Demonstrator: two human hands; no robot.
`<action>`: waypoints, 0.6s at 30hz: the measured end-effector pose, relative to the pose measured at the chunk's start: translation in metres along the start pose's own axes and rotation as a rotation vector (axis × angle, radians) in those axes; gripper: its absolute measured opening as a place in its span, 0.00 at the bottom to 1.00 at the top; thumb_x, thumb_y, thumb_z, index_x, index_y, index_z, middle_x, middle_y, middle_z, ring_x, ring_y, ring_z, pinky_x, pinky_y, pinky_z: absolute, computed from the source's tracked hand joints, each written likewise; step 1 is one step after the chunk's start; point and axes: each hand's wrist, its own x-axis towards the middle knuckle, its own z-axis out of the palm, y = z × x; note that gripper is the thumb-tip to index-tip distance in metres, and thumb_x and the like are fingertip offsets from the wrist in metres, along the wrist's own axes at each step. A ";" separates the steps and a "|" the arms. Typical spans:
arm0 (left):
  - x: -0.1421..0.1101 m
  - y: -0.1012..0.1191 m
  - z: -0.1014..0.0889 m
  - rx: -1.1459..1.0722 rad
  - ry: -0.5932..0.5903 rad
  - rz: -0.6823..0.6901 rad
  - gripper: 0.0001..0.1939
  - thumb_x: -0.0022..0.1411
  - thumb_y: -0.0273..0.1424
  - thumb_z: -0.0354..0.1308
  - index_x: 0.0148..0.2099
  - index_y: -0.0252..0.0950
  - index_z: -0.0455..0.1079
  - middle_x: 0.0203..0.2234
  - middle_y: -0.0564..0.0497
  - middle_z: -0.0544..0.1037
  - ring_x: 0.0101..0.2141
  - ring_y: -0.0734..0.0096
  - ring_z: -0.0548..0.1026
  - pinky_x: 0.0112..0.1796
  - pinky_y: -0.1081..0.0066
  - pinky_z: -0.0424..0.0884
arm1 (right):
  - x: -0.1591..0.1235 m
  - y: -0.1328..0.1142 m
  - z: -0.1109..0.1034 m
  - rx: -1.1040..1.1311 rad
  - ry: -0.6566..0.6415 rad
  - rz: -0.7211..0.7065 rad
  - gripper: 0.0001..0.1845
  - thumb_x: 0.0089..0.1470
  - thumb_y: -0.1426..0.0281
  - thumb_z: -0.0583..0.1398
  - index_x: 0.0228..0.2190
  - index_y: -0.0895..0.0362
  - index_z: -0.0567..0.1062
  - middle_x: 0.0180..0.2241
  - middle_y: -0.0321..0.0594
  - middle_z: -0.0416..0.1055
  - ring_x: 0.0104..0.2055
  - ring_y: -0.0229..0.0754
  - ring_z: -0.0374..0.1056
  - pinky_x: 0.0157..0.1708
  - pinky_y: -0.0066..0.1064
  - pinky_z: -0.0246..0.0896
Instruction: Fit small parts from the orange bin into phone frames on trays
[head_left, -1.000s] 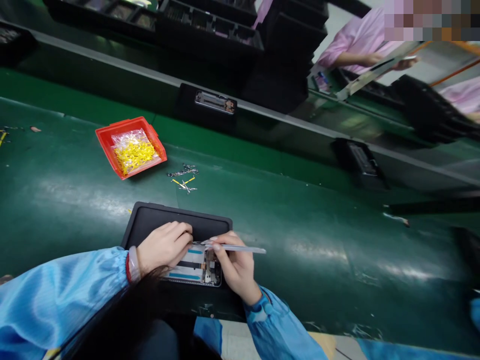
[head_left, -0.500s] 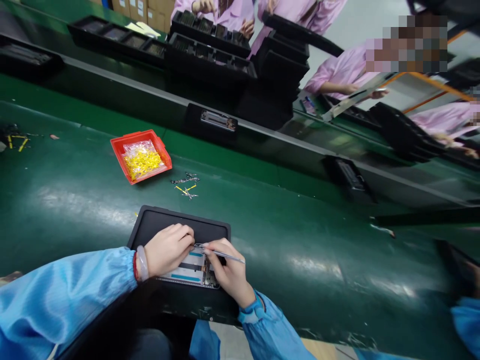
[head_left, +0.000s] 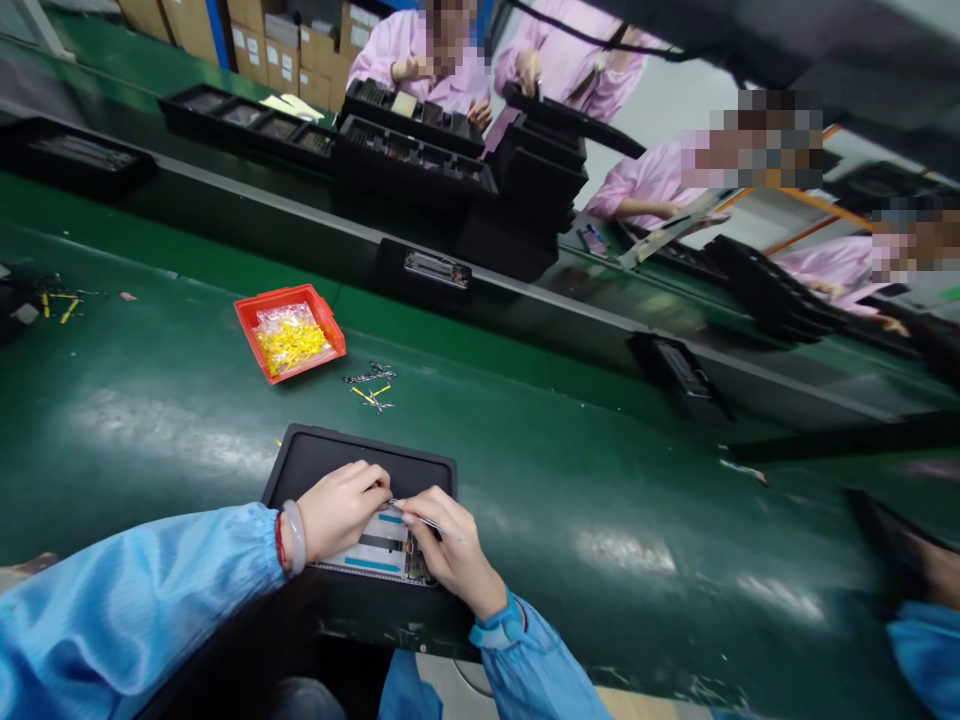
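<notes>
An opened phone housing [head_left: 369,554], silver with blue strips and a dark ribbon, lies in a black tray [head_left: 337,453] at the table's near edge. Across its upper left side rests my left hand [head_left: 341,515], thumb and fingers pinched at the housing's upper edge; whatever is between them is too small to make out. My right hand [head_left: 456,550] grips slim metal tweezers [head_left: 430,522] like a pen. Their tip meets the left fingertips, above the upper edge of the housing. Both hands partly cover the housing.
Beyond the tray stands a red bin [head_left: 253,345] with a bag of small yellow parts. Loose dark strips [head_left: 367,374] and yellow pieces [head_left: 373,395] lie beside it. A sunken lane carries black trays [head_left: 390,280] with housings. Co-workers in pink sit opposite; a blue sleeve [head_left: 926,650] shows at right.
The view has shifted slightly. My right hand has turned a little, and the tweezers' back end now shows less. My left hand keeps its pinch at the housing's upper edge.
</notes>
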 end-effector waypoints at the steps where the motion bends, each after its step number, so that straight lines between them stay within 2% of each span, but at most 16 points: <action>1: 0.001 0.000 0.000 0.019 -0.027 0.010 0.11 0.57 0.17 0.49 0.38 0.32 0.69 0.35 0.47 0.73 0.33 0.67 0.69 0.35 0.70 0.68 | -0.001 0.000 -0.002 -0.007 0.010 0.004 0.10 0.61 0.73 0.52 0.40 0.55 0.72 0.26 0.40 0.71 0.26 0.40 0.67 0.24 0.30 0.65; 3: 0.002 0.000 -0.001 0.061 -0.082 0.020 0.12 0.56 0.16 0.49 0.39 0.32 0.69 0.36 0.47 0.74 0.34 0.66 0.70 0.36 0.69 0.68 | -0.006 -0.001 -0.007 -0.028 0.095 0.051 0.09 0.60 0.73 0.53 0.40 0.54 0.72 0.27 0.39 0.72 0.27 0.40 0.68 0.26 0.30 0.66; 7: 0.004 0.003 -0.002 0.152 -0.161 0.004 0.17 0.51 0.14 0.50 0.43 0.31 0.68 0.40 0.45 0.74 0.35 0.64 0.72 0.37 0.67 0.68 | -0.024 -0.008 -0.021 -0.076 0.520 0.200 0.06 0.60 0.71 0.54 0.37 0.53 0.72 0.29 0.38 0.72 0.30 0.40 0.69 0.28 0.30 0.65; 9: 0.003 0.006 -0.001 0.192 -0.164 -0.006 0.21 0.49 0.14 0.50 0.46 0.29 0.67 0.42 0.42 0.74 0.38 0.62 0.72 0.39 0.66 0.69 | -0.037 -0.012 -0.024 -0.094 0.649 0.269 0.05 0.60 0.69 0.55 0.37 0.53 0.72 0.29 0.38 0.71 0.31 0.40 0.69 0.29 0.30 0.65; 12: 0.001 0.007 0.000 0.219 -0.143 -0.017 0.23 0.49 0.13 0.48 0.49 0.28 0.66 0.46 0.41 0.73 0.40 0.61 0.73 0.40 0.66 0.70 | -0.055 -0.013 -0.025 -0.151 0.669 0.402 0.09 0.59 0.64 0.56 0.35 0.56 0.73 0.30 0.39 0.69 0.32 0.41 0.69 0.31 0.31 0.65; 18: 0.006 0.004 0.002 0.146 -0.127 -0.076 0.23 0.50 0.11 0.46 0.46 0.31 0.66 0.43 0.43 0.74 0.40 0.64 0.73 0.43 0.67 0.69 | -0.068 -0.006 -0.018 -0.318 0.485 0.532 0.13 0.59 0.61 0.54 0.36 0.54 0.75 0.29 0.41 0.68 0.29 0.43 0.69 0.27 0.30 0.64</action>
